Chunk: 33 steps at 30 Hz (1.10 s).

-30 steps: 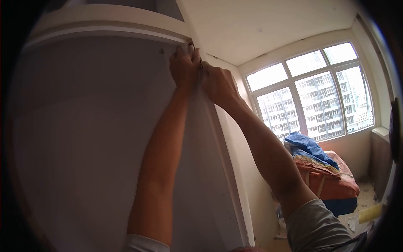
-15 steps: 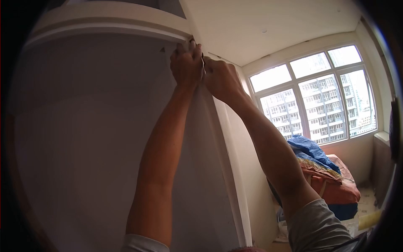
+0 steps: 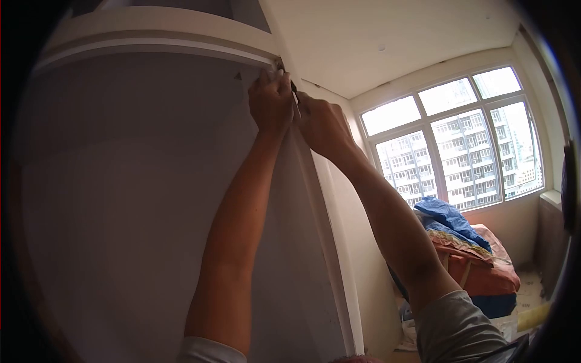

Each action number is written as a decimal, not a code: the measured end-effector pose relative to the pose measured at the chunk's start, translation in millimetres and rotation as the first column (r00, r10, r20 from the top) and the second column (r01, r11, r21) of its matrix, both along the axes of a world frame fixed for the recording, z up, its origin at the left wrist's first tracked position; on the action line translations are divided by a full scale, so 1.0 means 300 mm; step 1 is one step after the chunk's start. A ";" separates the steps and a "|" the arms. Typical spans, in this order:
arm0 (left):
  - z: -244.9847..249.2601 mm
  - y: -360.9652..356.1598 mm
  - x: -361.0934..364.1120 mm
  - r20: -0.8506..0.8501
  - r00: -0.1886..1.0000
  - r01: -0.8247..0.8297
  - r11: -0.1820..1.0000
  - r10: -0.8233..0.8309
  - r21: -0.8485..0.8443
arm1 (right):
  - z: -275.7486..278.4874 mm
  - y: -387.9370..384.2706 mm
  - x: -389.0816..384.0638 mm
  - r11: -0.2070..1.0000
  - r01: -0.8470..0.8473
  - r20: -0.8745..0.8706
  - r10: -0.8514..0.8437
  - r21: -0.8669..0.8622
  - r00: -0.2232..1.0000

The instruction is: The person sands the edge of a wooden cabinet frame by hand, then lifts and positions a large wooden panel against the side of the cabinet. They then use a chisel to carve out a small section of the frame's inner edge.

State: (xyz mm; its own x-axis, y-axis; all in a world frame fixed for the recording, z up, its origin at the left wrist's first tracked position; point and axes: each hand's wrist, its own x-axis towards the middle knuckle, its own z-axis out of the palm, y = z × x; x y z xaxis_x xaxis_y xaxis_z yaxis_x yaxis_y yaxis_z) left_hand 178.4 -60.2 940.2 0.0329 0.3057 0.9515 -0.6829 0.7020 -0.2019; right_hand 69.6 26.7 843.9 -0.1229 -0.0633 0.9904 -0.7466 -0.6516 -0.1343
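The fingers [image 3: 285, 86] of our left hand [image 3: 270, 109] are bent up against the top right corner of the cabinet [image 3: 133, 199]; whether their tips grip anything we cannot tell. Those of our right hand [image 3: 324, 127] are curled closed just beside them, with a thin strip [image 3: 296, 107] apparently pinched at the thumb side.

The cabinet fills the left of our view, its inside dark. Its post [image 3: 325, 227] forms the right edge and its rail [image 3: 169, 27] crosses the top, the two meeting near our hands. Beyond the post, to the right, we see a window [image 3: 445, 136], and below it a red bundle [image 3: 484, 275] with a crumpled blue sheet [image 3: 454, 219] on top. Near the bundle's lower right corner lies a yellow roll [image 3: 532, 317].

Smallest is the strip, between our two hands, just below the cabinet's top right corner. It shows pale low down and dark at its upper end; its material is too small to make out. Being so slim, we judge it light. If metal, it should be stiff and a little slippery; if plastic, it may flex or snap. We would hold it between thumb and forefinger at the pale end. The post looks rigid, and its edge seems a sound place for our left hand to brace.
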 end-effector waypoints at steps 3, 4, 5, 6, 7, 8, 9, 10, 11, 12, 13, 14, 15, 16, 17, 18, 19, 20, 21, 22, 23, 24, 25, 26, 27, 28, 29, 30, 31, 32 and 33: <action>0.004 -0.018 -0.013 -0.022 0.995 0.096 0.990 -0.099 -0.101 | -0.014 -0.002 -0.016 0.999 -0.032 -0.015 0.032 -0.029 0.999; 0.000 -0.014 -0.011 -0.023 0.991 0.126 0.976 -0.132 -0.178 | -0.008 -0.002 -0.013 0.999 -0.038 -0.015 0.037 -0.025 0.999; -0.005 -0.010 -0.009 -0.023 0.992 0.121 0.977 -0.127 -0.175 | 0.008 -0.001 -0.009 1.000 -0.026 -0.002 0.026 -0.006 1.000; -0.010 -0.005 -0.007 -0.027 0.995 0.095 0.984 -0.100 -0.150 | 0.022 0.002 -0.006 1.000 -0.014 0.011 0.014 0.010 1.000; -0.014 0.005 -0.007 -0.031 0.997 0.069 0.990 -0.074 -0.126 | 0.029 -0.001 -0.004 1.000 -0.019 0.011 0.019 0.010 1.000; -0.014 0.018 -0.009 -0.030 0.997 0.065 0.990 -0.070 -0.129 | 0.036 -0.009 -0.004 0.999 -0.039 0.021 0.040 -0.010 0.999; -0.010 0.032 -0.014 -0.049 0.998 0.036 0.996 -0.040 -0.087 | 0.045 -0.016 -0.010 0.998 -0.060 0.034 0.061 -0.032 0.998; -0.006 0.029 -0.015 -0.070 0.997 0.006 0.999 -0.008 -0.042 | 0.059 -0.024 -0.014 0.997 -0.065 0.035 0.067 -0.032 0.997; -0.004 0.024 -0.017 -0.070 0.998 -0.001 0.999 -0.001 -0.037 | 0.071 -0.034 -0.018 0.997 -0.037 0.001 0.037 -0.065 0.999; 0.004 0.022 -0.024 -0.123 0.992 0.010 0.998 -0.017 -0.058 | 0.076 -0.043 -0.025 0.995 -0.008 -0.032 0.005 -0.101 0.999; 0.004 0.033 -0.030 -0.174 0.984 0.020 0.997 -0.034 -0.081 | 0.070 -0.046 -0.031 0.995 -0.014 -0.031 0.011 -0.099 0.999; 0.001 0.046 -0.031 -0.173 0.984 0.014 0.996 -0.028 -0.083 | 0.066 -0.047 -0.038 0.994 -0.083 -0.012 0.083 -0.064 0.996; 0.001 0.062 -0.027 -0.142 0.990 0.005 1.000 -0.009 -0.029 | 0.065 -0.045 -0.043 0.987 -0.154 0.007 0.154 -0.035 0.988; 0.001 0.081 -0.024 -0.113 0.994 -0.007 1.000 0.010 0.024 | 0.058 -0.056 -0.059 0.986 -0.162 0.000 0.162 -0.040 0.987; 0.006 0.088 -0.022 -0.124 0.992 -0.017 1.000 0.019 0.018 | 0.043 -0.071 -0.083 0.964 -0.261 0.054 0.264 -0.060 0.963; 0.006 0.090 -0.022 -0.150 0.983 -0.109 0.994 0.109 0.009 | 0.021 -0.093 -0.102 0.930 -0.360 0.107 0.367 -0.080 0.924; 0.009 0.088 -0.026 -0.174 0.965 -0.200 0.980 0.197 0.002 | -0.029 0.017 -0.115 0.882 -0.469 0.204 0.450 0.052 0.869; 0.022 0.085 -0.033 -0.178 0.962 -0.213 0.977 0.209 0.000 | -0.054 0.018 -0.140 0.875 -0.481 0.200 0.463 0.051 0.864; 0.035 0.081 -0.037 -0.187 0.954 -0.235 0.972 0.235 0.025 | -0.077 0.012 -0.173 0.879 -0.473 0.197 0.454 0.060 0.869; 0.048 0.073 -0.041 -0.198 0.945 -0.256 0.965 0.261 0.050 | -0.099 0.003 -0.208 0.883 -0.466 0.193 0.446 0.066 0.874; 0.059 0.067 -0.044 -0.201 0.941 -0.269 0.962 0.274 0.049 | -0.123 -0.010 -0.242 0.877 -0.475 0.188 0.456 0.069 0.870; 0.070 0.060 -0.047 -0.182 0.960 -0.216 0.976 0.212 -0.001 | -0.146 -0.025 -0.276 0.871 -0.487 0.185 0.468 0.068 0.864; 0.083 0.052 -0.049 -0.162 0.975 -0.159 0.986 0.149 -0.050 | -0.168 -0.042 -0.311 0.873 -0.485 0.166 0.471 0.052 0.866; 0.097 0.043 -0.043 -0.166 0.973 -0.174 0.983 0.163 -0.052 | -0.188 -0.057 -0.346 0.874 -0.484 0.147 0.475 0.035 0.868; 0.114 0.038 -0.035 -0.135 0.979 -0.153 0.988 0.150 -0.012 | -0.207 -0.065 -0.380 0.866 -0.499 0.143 0.490 0.033 0.860; 0.127 0.033 -0.033 -0.104 0.985 -0.136 0.990 0.138 0.031 | -0.226 -0.067 -0.413 0.863 -0.501 0.143 0.490 0.055 0.860; 0.131 0.034 -0.035 -0.122 0.984 -0.134 0.991 0.131 -0.019 | -0.244 -0.074 -0.443 0.859 -0.506 0.142 0.492 0.080 0.859; 0.132 0.039 -0.031 -0.128 0.980 -0.157 0.987 0.153 -0.019 | -0.259 -0.085 -0.472 0.846 -0.523 0.147 0.507 0.106 0.850; 0.128 0.050 -0.032 -0.124 0.985 -0.129 0.991 0.124 -0.037 | -0.273 -0.059 -0.494 0.811 -0.559 0.192 0.529 0.171 0.826; 0.124 0.059 -0.034 -0.119 0.989 -0.100 0.994 0.093 -0.054 | -0.286 -0.038 -0.515 0.771 -0.592 0.237 0.545 0.235 0.804; 0.122 0.065 -0.041 -0.146 0.985 -0.101 0.994 0.092 -0.052 | -0.298 -0.057 -0.530 0.761 -0.603 0.233 0.559 0.237 0.796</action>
